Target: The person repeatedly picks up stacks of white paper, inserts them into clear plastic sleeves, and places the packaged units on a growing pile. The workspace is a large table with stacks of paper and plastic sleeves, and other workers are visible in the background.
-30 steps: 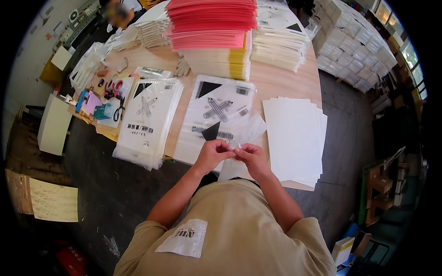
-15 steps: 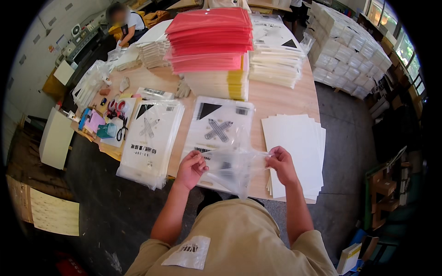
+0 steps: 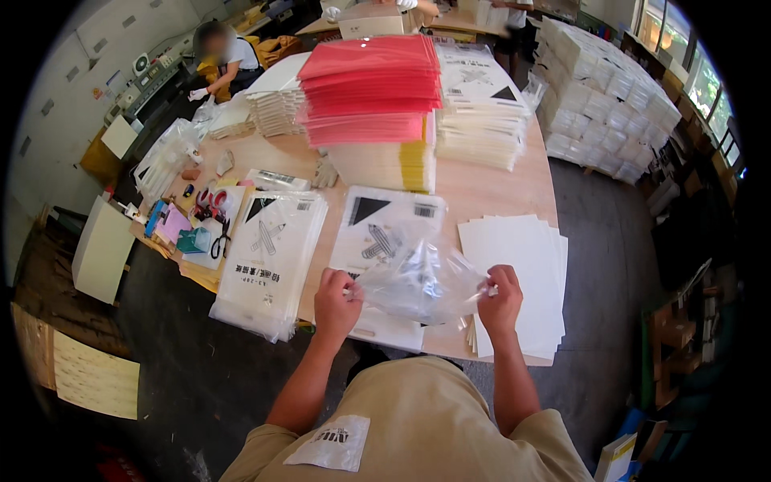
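Note:
A clear plastic bag (image 3: pixel 422 281) is stretched and puffed out between my hands, above the table's near edge. My left hand (image 3: pixel 336 304) pinches its left side, and my right hand (image 3: pixel 499 300) pinches its right side. Beneath it lies a stack of printed clear bags (image 3: pixel 393 210) with a black corner triangle and a crossed-pencil picture, partly hidden by the lifted bag. To the right, close to my right hand, is a slightly fanned stack of white sheets (image 3: pixel 522 277). Left of my left hand sits a pile of filled, printed packs (image 3: pixel 269 261).
A tall stack of red folders (image 3: pixel 369 76) stands mid-table. More white packs (image 3: pixel 482 132) rise at its right. Scissors (image 3: pixel 220 239), tape rolls (image 3: pixel 210 201) and a teal box (image 3: pixel 193 240) lie left. A wrapped pallet load (image 3: pixel 602 100) stands beyond. A co-worker (image 3: pixel 229 60) sits far left.
Both hands have moved slightly apart and a little right, and the bag between them has spread wider and puffed up. The view has tilted, showing a co-worker's gloved hands at a carton behind.

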`<state>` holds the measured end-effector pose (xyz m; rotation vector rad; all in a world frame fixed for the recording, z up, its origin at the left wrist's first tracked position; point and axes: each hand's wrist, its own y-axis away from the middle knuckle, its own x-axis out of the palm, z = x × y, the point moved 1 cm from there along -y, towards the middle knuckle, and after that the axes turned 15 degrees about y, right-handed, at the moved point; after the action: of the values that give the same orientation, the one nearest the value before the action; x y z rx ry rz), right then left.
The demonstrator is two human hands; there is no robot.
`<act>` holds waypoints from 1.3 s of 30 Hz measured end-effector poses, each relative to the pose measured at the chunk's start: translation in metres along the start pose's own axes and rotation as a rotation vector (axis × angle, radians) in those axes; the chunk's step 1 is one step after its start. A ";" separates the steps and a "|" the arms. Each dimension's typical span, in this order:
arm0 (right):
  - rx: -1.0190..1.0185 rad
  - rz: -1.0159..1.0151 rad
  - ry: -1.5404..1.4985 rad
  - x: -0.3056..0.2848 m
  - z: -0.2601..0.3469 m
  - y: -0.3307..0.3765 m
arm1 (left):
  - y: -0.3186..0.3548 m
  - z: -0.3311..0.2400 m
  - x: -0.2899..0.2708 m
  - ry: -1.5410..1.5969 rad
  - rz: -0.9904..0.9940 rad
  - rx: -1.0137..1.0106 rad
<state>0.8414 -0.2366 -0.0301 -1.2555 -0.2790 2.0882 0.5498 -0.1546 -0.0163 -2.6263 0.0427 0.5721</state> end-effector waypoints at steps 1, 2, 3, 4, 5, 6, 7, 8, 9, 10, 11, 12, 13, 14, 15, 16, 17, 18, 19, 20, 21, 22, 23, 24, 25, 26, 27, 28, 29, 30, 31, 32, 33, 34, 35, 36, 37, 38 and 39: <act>0.058 0.010 -0.048 -0.004 -0.003 0.000 | -0.001 -0.006 -0.006 0.025 -0.049 0.033; 0.138 0.130 -0.160 -0.002 -0.007 0.001 | -0.002 -0.012 -0.009 0.051 -0.037 0.051; 0.155 0.214 -0.180 -0.001 -0.005 0.001 | 0.001 -0.010 -0.007 0.157 -0.020 -0.008; 0.169 0.290 -0.202 0.001 -0.003 0.000 | 0.003 -0.019 -0.006 0.196 0.028 -0.033; 0.161 0.350 -0.217 0.011 -0.005 0.004 | 0.005 -0.017 -0.004 0.099 0.111 -0.109; 0.230 0.459 -0.172 0.012 0.003 0.003 | 0.010 -0.017 0.001 0.083 0.127 -0.123; 0.218 0.496 -0.179 0.035 -0.009 0.004 | 0.010 -0.005 0.010 0.175 0.114 -0.140; 0.112 0.521 -0.087 0.058 -0.022 0.001 | 0.011 0.010 0.015 0.268 0.108 -0.201; 0.020 0.549 0.011 0.063 -0.025 -0.001 | 0.011 0.017 0.017 0.362 0.113 -0.270; 0.005 0.483 0.098 0.064 -0.030 -0.006 | 0.003 0.024 0.014 0.299 0.170 -0.333; -0.015 0.416 0.177 0.063 -0.028 -0.017 | -0.007 0.033 0.005 0.230 0.220 -0.392; -0.041 0.339 0.246 0.063 -0.021 -0.035 | -0.018 0.061 -0.003 -0.007 0.216 -0.157; -0.074 0.277 0.256 0.062 -0.019 -0.055 | -0.038 0.073 -0.012 -0.120 0.208 -0.155; -0.104 0.216 0.268 0.058 -0.014 -0.079 | -0.065 0.068 -0.022 -0.172 0.141 -0.201; -0.144 0.076 0.092 0.041 0.000 -0.103 | -0.091 0.046 -0.034 -0.092 0.065 -0.154; -0.217 -0.062 0.053 0.011 0.026 -0.124 | -0.113 0.003 -0.047 -0.115 -0.022 -0.038; -0.232 -0.144 -0.044 -0.028 0.061 -0.141 | -0.127 -0.047 -0.063 -0.091 -0.120 0.084; -0.242 -0.234 -0.134 -0.061 0.088 -0.147 | -0.129 -0.091 -0.075 0.054 -0.244 0.268; -0.361 -0.401 -0.135 -0.081 0.099 -0.136 | -0.123 -0.121 -0.090 0.174 -0.366 0.503; -0.492 -0.571 -0.147 -0.095 0.109 -0.126 | -0.109 -0.120 -0.110 0.073 -0.568 0.839; -0.630 -0.746 -0.161 -0.099 0.118 -0.118 | -0.078 -0.108 -0.110 0.098 -0.654 0.890; -0.744 -0.669 -0.224 -0.084 0.123 -0.114 | -0.065 -0.092 -0.108 0.049 -0.566 0.824; -0.861 -0.606 -0.258 -0.060 0.120 -0.109 | -0.056 -0.077 -0.103 0.023 -0.476 0.761; -0.673 -0.167 -0.128 -0.007 0.103 -0.099 | -0.061 -0.045 -0.089 -0.078 -0.205 0.550; -0.553 0.357 0.335 0.071 0.048 -0.070 | -0.043 0.005 -0.072 -0.428 0.142 0.017; -0.554 0.735 0.449 0.109 0.011 -0.038 | -0.007 0.080 -0.069 -0.467 0.344 -0.177; -0.525 0.592 0.275 0.169 -0.053 -0.002 | 0.020 0.118 -0.055 -0.419 0.262 -0.284; -0.376 0.677 0.119 0.139 -0.032 0.006 | 0.045 0.138 -0.068 -0.324 0.211 -0.359; -0.330 0.666 0.094 0.131 -0.034 0.002 | 0.063 0.145 -0.067 -0.207 0.214 -0.427; -0.288 0.670 0.057 0.125 -0.031 -0.002 | 0.055 0.129 -0.065 -0.116 0.180 -0.503; -0.246 0.671 0.021 0.119 -0.026 -0.007 | 0.038 0.114 -0.061 -0.026 0.141 -0.578; -0.210 0.570 -0.052 0.106 -0.006 -0.028 | 0.015 0.093 -0.067 -0.021 0.092 -0.462; -0.178 0.472 -0.128 0.087 0.020 -0.049 | -0.006 0.093 -0.080 -0.041 0.051 -0.262; -0.203 0.319 -0.249 0.061 0.041 -0.067 | -0.032 0.028 -0.081 0.140 -0.041 -0.204; -0.247 0.172 -0.397 0.033 0.071 -0.084 | -0.044 0.011 -0.097 0.196 -0.195 -0.069; -0.280 0.022 -0.531 0.009 0.087 -0.089 | -0.054 -0.011 -0.112 0.115 -0.278 0.153; -0.303 -0.027 -0.496 -0.012 0.090 -0.080 | -0.056 -0.057 -0.114 0.158 -0.348 0.244; -0.338 -0.081 -0.483 -0.032 0.096 -0.074 | -0.044 -0.072 -0.127 0.135 -0.424 0.401; -0.377 -0.133 -0.484 -0.041 0.102 -0.072 | -0.033 -0.076 -0.137 0.097 -0.505 0.561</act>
<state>0.7996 -0.1939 0.0867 -0.8759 -0.9817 2.2634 0.4582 -0.1671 0.1142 -2.0044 -0.3664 0.2102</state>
